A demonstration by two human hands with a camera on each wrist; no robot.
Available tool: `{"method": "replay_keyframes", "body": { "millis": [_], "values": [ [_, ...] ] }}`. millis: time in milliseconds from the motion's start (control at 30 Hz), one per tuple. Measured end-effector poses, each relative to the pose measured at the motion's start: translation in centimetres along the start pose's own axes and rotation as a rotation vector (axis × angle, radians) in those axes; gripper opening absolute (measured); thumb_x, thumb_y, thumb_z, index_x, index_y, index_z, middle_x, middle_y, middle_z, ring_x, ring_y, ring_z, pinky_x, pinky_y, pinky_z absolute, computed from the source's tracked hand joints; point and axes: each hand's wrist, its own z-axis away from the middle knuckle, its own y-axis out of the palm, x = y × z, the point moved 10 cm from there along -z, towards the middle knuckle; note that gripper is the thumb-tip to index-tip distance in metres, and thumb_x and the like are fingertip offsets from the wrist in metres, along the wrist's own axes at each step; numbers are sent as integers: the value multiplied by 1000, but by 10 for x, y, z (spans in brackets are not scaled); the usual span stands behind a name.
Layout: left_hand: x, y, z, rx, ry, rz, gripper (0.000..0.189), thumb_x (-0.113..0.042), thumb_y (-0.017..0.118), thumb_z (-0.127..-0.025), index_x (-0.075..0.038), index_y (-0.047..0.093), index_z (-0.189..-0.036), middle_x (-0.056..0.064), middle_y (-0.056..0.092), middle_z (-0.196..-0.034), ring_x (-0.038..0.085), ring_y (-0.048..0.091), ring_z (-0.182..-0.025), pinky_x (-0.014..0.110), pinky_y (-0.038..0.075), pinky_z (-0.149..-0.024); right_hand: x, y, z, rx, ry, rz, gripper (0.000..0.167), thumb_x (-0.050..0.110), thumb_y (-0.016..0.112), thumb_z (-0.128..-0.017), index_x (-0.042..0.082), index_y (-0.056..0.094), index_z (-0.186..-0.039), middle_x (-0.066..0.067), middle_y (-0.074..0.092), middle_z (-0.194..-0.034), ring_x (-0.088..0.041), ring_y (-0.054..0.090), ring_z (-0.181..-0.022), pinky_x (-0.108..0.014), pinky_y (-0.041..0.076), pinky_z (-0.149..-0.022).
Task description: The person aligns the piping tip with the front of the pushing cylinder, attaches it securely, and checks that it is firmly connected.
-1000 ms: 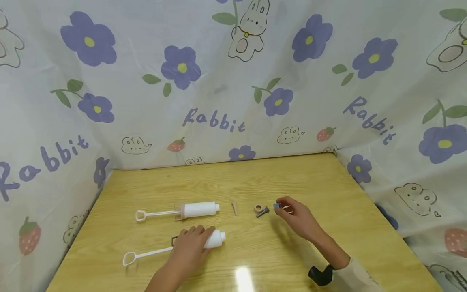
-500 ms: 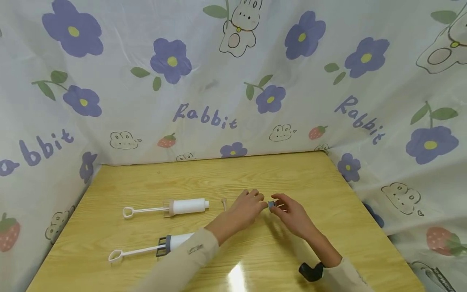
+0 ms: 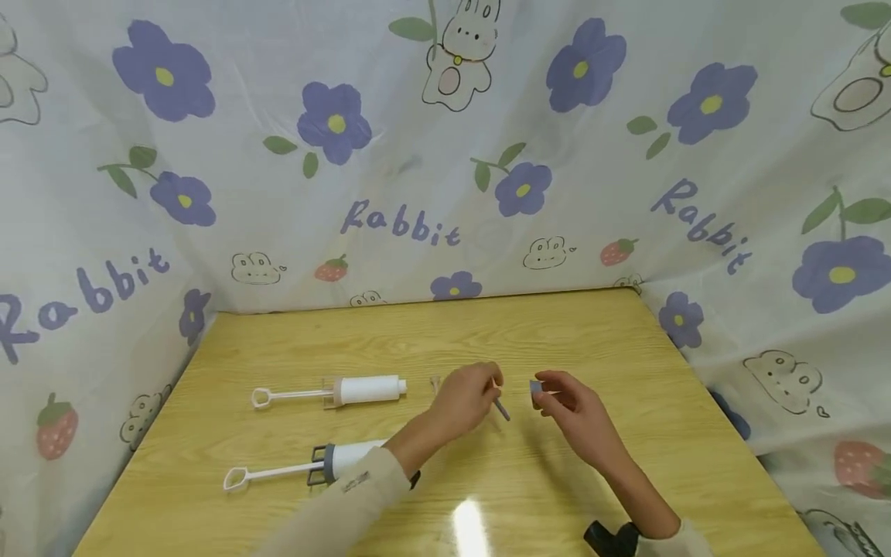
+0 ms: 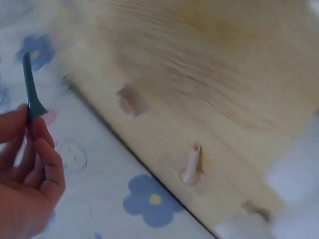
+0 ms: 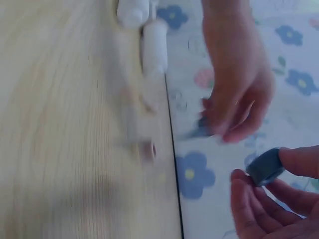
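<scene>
My left hand (image 3: 465,398) pinches a blue-grey funnel-shaped nozzle (image 4: 31,87) at its wide flared end, the narrow tube pointing away from the fingers. To its right, my right hand (image 3: 574,406) holds a short blue-grey ring (image 5: 266,167) between thumb and fingers. Ring and nozzle are apart, a small gap between them. A beige nozzle (image 4: 192,167) stands on its flared end on the table, partly behind my left hand in the head view. A beige ring (image 4: 132,101) lies near it, hidden by that hand in the head view.
Two white syringe-like tubes with looped plunger handles lie at left: one with a beige collar (image 3: 369,389) farther back, one with a dark grey collar (image 3: 355,456) nearer, partly under my left sleeve. A rabbit-print cloth (image 3: 400,255) borders the wooden table (image 3: 557,333).
My left hand has left the nearer white tube, moved right and back, and picked the blue-grey nozzle up from the table. My right hand still holds the ring in about the same place.
</scene>
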Motion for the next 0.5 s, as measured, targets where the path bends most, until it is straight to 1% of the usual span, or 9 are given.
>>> {"method": "replay_keyframes", "body": {
  "millis": [33, 67, 100, 167, 233, 300, 367, 433, 500],
  "values": [
    [7, -16, 9, -80, -62, 126, 10, -12, 66, -101, -8, 70, -109, 2, 71, -93, 13, 66, -78, 24, 53, -66, 2, 4, 0, 7, -7, -25, 38, 26, 59, -107, 7, 59, -140, -15, 70, -119, -23, 71, -101, -30, 59, -87],
    [14, -32, 18, -163, -119, 229, 9, -11, 66, -101, -8, 70, -108, 3, 71, -91, 13, 65, -77, 25, 52, -65, 4, 8, 0, 10, -10, -51, 37, 26, 60, -106, 7, 60, -139, -15, 71, -118, -20, 72, -100, -27, 58, -86],
    [23, -47, 30, -244, -170, 297, 9, -11, 67, -100, -7, 70, -108, 3, 71, -89, 14, 65, -76, 26, 52, -65, 10, 17, -1, 28, -25, -67, 38, 25, 60, -106, 6, 60, -139, -15, 71, -118, -17, 72, -100, -26, 58, -86],
    [36, -70, 53, -375, -250, 356, 9, -12, 69, -99, -8, 70, -107, 3, 71, -89, 13, 64, -78, 26, 51, -67, 21, 35, -5, 55, -48, -102, 37, 24, 61, -106, 6, 60, -138, -16, 72, -117, -11, 71, -99, -24, 58, -87],
    [42, -85, 69, -458, -286, 378, 11, -14, 69, -99, -8, 70, -107, 3, 71, -89, 14, 65, -79, 26, 51, -67, 32, 53, -9, 77, -68, -145, 37, 24, 62, -105, 7, 61, -138, -16, 73, -116, -8, 72, -98, -24, 58, -88],
    [44, -92, 81, -500, -293, 400, 11, -15, 69, -99, -8, 69, -108, 4, 72, -89, 14, 67, -80, 26, 52, -68, 43, 72, -13, 100, -95, -191, 37, 25, 63, -105, 7, 62, -137, -18, 73, -117, -9, 72, -99, -25, 58, -90],
    [46, -94, 89, -511, -303, 439, 11, -18, 69, -100, -10, 69, -108, 2, 73, -91, 14, 68, -83, 26, 53, -72, 53, 90, -17, 114, -115, -229, 36, 25, 63, -104, 8, 62, -136, -18, 72, -119, -13, 73, -101, -27, 58, -91],
    [47, -94, 97, -495, -294, 497, 12, -18, 66, -102, -10, 69, -111, 2, 74, -93, 15, 70, -86, 30, 55, -77, 62, 105, -19, 119, -134, -259, 34, 24, 63, -104, 8, 63, -135, -17, 71, -121, -15, 73, -101, -30, 59, -92],
    [50, -95, 105, -462, -280, 547, 13, -20, 64, -104, -12, 70, -112, 0, 76, -96, 14, 71, -90, 34, 56, -83, 69, 118, -22, 126, -148, -283, 34, 23, 63, -105, 8, 63, -135, -17, 69, -124, -18, 73, -101, -34, 60, -92]
  ]
}}
